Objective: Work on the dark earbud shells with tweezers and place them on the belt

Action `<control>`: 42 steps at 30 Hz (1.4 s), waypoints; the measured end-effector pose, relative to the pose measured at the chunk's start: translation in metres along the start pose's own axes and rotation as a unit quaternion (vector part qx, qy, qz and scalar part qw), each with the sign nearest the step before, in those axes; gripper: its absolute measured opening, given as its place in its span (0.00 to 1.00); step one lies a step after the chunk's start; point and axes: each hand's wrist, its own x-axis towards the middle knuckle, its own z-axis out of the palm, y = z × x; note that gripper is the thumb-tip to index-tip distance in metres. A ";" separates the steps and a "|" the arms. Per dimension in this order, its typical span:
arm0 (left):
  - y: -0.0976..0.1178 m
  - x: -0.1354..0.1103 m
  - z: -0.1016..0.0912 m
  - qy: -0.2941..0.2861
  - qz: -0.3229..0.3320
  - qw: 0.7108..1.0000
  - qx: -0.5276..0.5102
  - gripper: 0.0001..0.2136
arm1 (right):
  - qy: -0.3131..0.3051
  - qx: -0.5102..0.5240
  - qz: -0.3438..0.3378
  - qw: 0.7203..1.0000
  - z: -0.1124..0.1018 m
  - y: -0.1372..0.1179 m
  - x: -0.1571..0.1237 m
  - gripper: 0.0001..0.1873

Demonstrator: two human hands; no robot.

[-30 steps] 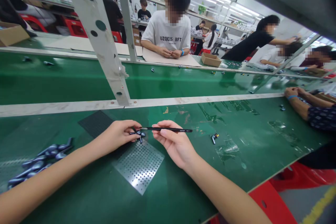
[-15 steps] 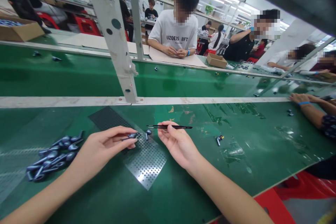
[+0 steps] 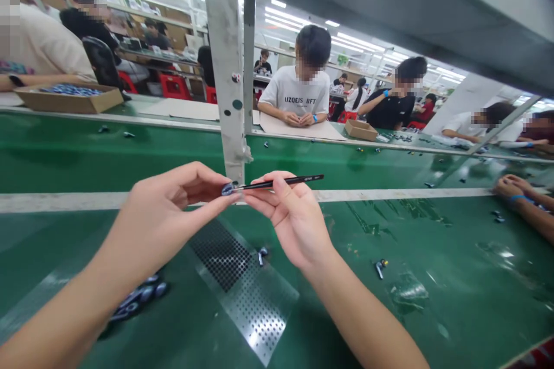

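Observation:
Between thumb and fingertips, my left hand (image 3: pixel 173 207) pinches a dark blue earbud (image 3: pixel 227 189), raised above the green bench. My right hand (image 3: pixel 294 213) is closed on black tweezers (image 3: pixel 285 181), whose tips point left and meet the earbud. Below the hands lies a clear perforated sheet (image 3: pixel 268 311) with black dots (image 3: pixel 225 253) over its far part. One loose earbud (image 3: pixel 262 256) rests at that sheet's right edge. A pile of earbuds (image 3: pixel 138 300) is partly hidden behind my left forearm.
An earbud with a yellow tip (image 3: pixel 381 268) lies on the bench to the right. A white post (image 3: pixel 225 69) rises ahead, beside a green conveyor belt (image 3: pixel 182 167) carrying scattered earbuds. Co-workers sit across it, near cardboard boxes (image 3: pixel 73 101). Another person's hands (image 3: pixel 513 187) are at right.
Both hands have risen and come together. The tweezer tips, apart from the held earbud before, now touch it. The camera view has tilted up and shifted left.

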 end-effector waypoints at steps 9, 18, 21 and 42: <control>-0.003 -0.003 -0.005 0.042 0.050 0.996 0.055 0.05 | 0.037 -0.081 -0.073 0.993 0.012 -0.008 -0.002 0.09; -0.010 -0.012 -0.001 0.073 0.090 0.985 0.126 0.01 | 0.061 -0.102 -0.075 0.990 0.012 0.003 -0.013 0.08; -0.009 -0.016 0.002 0.088 0.096 0.981 0.147 0.02 | 0.077 -0.116 -0.094 0.986 0.013 0.005 -0.015 0.07; -0.005 -0.024 0.008 0.083 0.089 0.976 0.179 0.08 | 0.109 -0.127 -0.101 0.981 0.025 0.004 -0.023 0.09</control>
